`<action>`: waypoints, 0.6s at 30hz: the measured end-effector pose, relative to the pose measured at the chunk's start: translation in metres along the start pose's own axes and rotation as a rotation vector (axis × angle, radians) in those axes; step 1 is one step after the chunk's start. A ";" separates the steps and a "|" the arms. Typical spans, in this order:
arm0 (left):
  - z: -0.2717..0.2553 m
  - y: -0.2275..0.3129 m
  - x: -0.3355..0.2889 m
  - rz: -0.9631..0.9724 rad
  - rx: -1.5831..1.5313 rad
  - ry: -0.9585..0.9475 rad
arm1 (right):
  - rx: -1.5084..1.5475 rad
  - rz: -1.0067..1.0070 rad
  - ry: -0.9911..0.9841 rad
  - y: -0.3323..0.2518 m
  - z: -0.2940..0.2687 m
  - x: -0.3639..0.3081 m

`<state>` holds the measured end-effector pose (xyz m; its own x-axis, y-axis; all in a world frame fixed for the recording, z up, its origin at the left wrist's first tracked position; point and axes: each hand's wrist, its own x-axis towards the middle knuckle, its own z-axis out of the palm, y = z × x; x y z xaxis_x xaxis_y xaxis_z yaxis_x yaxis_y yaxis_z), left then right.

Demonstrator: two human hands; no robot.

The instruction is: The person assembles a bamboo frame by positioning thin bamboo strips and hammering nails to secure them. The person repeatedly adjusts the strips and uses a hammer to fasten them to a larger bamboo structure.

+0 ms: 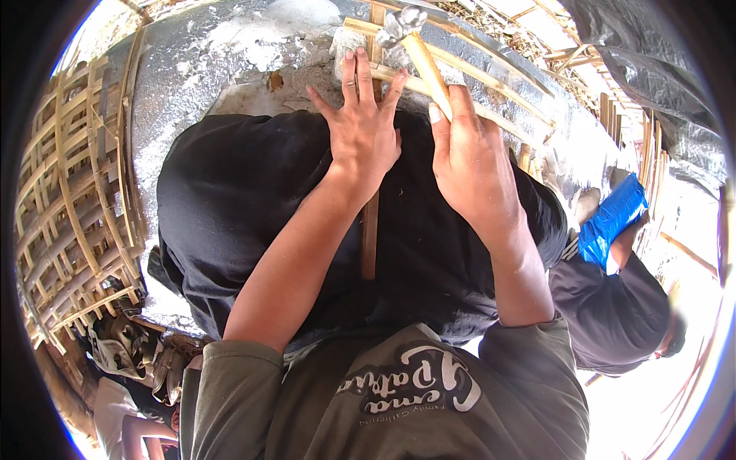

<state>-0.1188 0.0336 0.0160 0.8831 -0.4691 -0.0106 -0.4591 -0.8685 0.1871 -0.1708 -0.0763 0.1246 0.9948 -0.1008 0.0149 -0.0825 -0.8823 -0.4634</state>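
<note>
My right hand (pixel 475 157) is closed around the pale wooden handle of a hammer (pixel 427 74). Its shiny metal head points away from me, raised near the far end of a brown wooden strip (pixel 370 238). That strip runs from my lap out under my left hand (pixel 362 126), which lies palm down with fingers spread, holding nothing in a grip. The fingertips rest at a crossing where light bamboo slats (pixel 491 83) pass over or under the strip; which of the two I cannot tell. Any nail there is hidden or too small to see.
A woven bamboo panel (pixel 73 192) stands at the left. Grey, white-stained ground (pixel 222 54) lies ahead. At the right a person in dark clothes (pixel 613 307) sits by a blue plastic bag (pixel 613 218). Another person's arm (pixel 146 429) shows at the lower left. Dark sheeting (pixel 652 69) hangs at the far right.
</note>
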 end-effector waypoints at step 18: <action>0.005 -0.002 -0.002 -0.010 -0.054 0.041 | 0.011 0.059 0.028 0.003 0.017 -0.003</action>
<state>-0.1199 0.0356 0.0103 0.8913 -0.4526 0.0274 -0.4454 -0.8627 0.2395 -0.1733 -0.0707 0.1082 0.9860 -0.1660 0.0122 -0.1405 -0.8692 -0.4741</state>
